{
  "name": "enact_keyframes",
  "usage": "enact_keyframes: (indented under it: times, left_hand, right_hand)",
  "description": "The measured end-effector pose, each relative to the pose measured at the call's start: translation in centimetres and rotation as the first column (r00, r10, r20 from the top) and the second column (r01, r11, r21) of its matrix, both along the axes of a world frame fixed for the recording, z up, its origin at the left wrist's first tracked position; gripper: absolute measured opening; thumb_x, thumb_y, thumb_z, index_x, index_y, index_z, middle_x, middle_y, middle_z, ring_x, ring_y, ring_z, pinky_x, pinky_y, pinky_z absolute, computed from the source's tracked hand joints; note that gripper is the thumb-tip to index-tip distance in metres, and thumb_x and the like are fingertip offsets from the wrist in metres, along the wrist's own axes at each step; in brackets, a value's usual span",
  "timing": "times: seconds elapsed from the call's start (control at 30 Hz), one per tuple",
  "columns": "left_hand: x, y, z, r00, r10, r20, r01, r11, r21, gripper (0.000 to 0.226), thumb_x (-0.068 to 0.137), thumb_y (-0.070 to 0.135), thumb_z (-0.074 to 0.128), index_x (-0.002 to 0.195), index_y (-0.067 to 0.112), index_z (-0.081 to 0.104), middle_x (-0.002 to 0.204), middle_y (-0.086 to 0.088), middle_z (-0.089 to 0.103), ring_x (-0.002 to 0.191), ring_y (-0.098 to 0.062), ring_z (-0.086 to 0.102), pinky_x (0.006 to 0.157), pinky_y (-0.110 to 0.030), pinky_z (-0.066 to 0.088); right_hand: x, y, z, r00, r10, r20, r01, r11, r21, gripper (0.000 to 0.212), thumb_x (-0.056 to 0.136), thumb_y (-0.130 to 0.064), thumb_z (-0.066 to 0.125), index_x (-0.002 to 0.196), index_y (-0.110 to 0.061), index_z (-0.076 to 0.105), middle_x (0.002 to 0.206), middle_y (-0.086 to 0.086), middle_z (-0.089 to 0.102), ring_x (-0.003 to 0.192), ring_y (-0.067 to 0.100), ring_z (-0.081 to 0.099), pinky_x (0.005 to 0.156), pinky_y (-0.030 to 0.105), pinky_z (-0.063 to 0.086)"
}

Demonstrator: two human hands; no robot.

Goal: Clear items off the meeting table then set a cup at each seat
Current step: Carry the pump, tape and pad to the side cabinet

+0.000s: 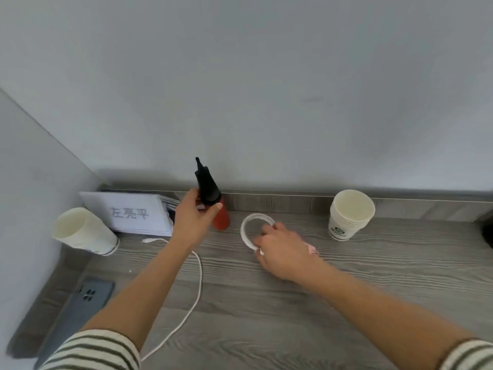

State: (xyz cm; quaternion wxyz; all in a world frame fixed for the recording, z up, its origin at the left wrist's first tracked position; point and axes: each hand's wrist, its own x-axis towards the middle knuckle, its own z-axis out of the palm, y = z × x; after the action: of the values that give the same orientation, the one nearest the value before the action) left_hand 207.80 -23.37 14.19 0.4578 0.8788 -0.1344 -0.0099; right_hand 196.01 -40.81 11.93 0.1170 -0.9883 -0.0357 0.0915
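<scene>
My left hand [194,217] grips a red bottle [221,220] with a tall black nozzle, standing near the back wall of a grey wood-grain surface [266,303]. My right hand [280,249] rests on the near rim of a white tape roll [246,222] that lies flat just right of the bottle; its fingers curl around the rim. A stack of paper cups [349,214] stands upright at the back right. Another stack of paper cups [85,232] stands tilted at the left.
A white name card [133,213] with printed characters leans at the back left. A white cable [198,279] runs across the surface under my left arm. A grey phone [77,313] lies at the front left edge. A small pink scrap [311,249] sits behind my right hand.
</scene>
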Motion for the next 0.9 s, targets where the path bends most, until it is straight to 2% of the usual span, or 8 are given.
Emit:
enact_keyframes:
  times: [0.1,0.17,0.33,0.5,0.6,0.67,0.8,0.9]
  left_hand:
    - [1.2,0.6,-0.2,0.999,-0.054,-0.003,0.054,0.999,0.0,0.044,0.083,0.017,0.074,0.123,0.008,0.057,0.114,-0.006,0.067,0.101,-0.019,0.063,0.086,-0.034,0.052]
    - [1.7,0.9,-0.3,0.997,-0.079,0.01,0.079,0.997,-0.004,0.044,0.083,0.016,0.074,0.123,0.008,0.057,0.113,-0.006,0.067,0.098,-0.017,0.063,0.083,-0.029,0.052]
    - [2.3,1.6,-1.2,0.987,-0.16,0.025,0.159,0.987,0.03,0.049,0.081,0.015,0.074,0.125,0.012,0.054,0.111,-0.004,0.066,0.096,-0.017,0.063,0.083,-0.031,0.052]
    - [2.0,2.7,-3.2,0.987,-0.16,-0.032,0.163,0.981,0.104,0.057,0.082,0.013,0.073,0.134,0.008,0.05,0.125,-0.009,0.062,0.113,-0.023,0.059,0.097,-0.033,0.045]
    - [0.8,3.3,-4.0,0.994,-0.102,-0.033,0.104,0.993,0.05,0.062,0.081,0.015,0.075,0.136,0.008,0.047,0.131,-0.007,0.056,0.118,-0.022,0.054,0.101,-0.036,0.044]
    - [-0.5,3.8,-4.2,0.997,-0.058,0.058,0.056,0.998,0.038,0.05,0.081,0.013,0.074,0.126,0.009,0.054,0.119,-0.007,0.059,0.108,-0.024,0.057,0.094,-0.038,0.047]
    - [-4.3,3.2,-5.1,0.914,-0.325,0.244,0.269,0.934,0.236,0.029,0.081,0.012,0.073,0.109,0.01,0.067,0.108,-0.007,0.06,0.101,-0.025,0.058,0.088,-0.036,0.049]
    - [-6.4,1.8,-6.5,0.859,-0.5,0.112,0.397,0.788,0.47,0.044,0.088,0.03,0.062,0.13,0.017,0.058,0.136,-0.009,0.049,0.127,-0.026,0.044,0.106,-0.037,0.039]
  right_hand:
    - [3.7,2.1,-1.2,1.0,-0.003,-0.029,-0.001,0.989,-0.148,0.032,0.091,-0.03,0.049,0.116,-0.015,0.064,0.123,0.013,0.057,0.116,0.035,0.047,0.085,0.046,0.045]
    - [5.0,2.9,-1.8,1.0,-0.005,-0.026,0.0,0.981,-0.192,0.036,0.088,-0.033,0.052,0.118,-0.016,0.064,0.125,0.012,0.057,0.116,0.035,0.046,0.085,0.046,0.044]
    - [5.0,1.9,-2.7,1.0,0.014,0.023,-0.011,0.994,-0.109,0.047,0.085,-0.048,0.053,0.126,-0.026,0.057,0.13,0.004,0.053,0.122,0.029,0.044,0.093,0.046,0.043]
    - [3.1,-1.8,-2.7,0.994,0.078,0.076,-0.061,0.978,-0.198,0.044,0.087,-0.05,0.053,0.124,-0.027,0.06,0.145,0.002,0.047,0.139,0.026,0.033,0.098,0.045,0.039]
    - [1.7,-2.6,-2.4,0.999,0.048,0.025,-0.041,0.977,-0.207,0.058,0.087,-0.057,0.049,0.137,-0.029,0.046,0.159,0.003,0.03,0.148,0.022,0.02,0.11,0.048,0.027]
    - [0.2,-2.1,-2.3,0.998,-0.03,0.055,0.041,0.977,-0.21,0.071,0.081,-0.064,0.049,0.141,-0.027,0.042,0.159,0.006,0.029,0.148,0.026,0.022,0.112,0.052,0.029]
    - [-4.2,-0.5,-3.7,0.944,-0.258,0.206,0.292,0.944,-0.152,0.057,0.083,-0.054,0.049,0.129,-0.02,0.055,0.139,0.012,0.057,0.13,0.033,0.051,0.097,0.053,0.049]
    - [-6.1,-0.2,-5.1,0.933,-0.283,0.223,0.326,0.926,-0.189,0.053,0.09,-0.05,0.038,0.125,-0.017,0.062,0.136,0.015,0.06,0.127,0.036,0.054,0.099,0.055,0.047]
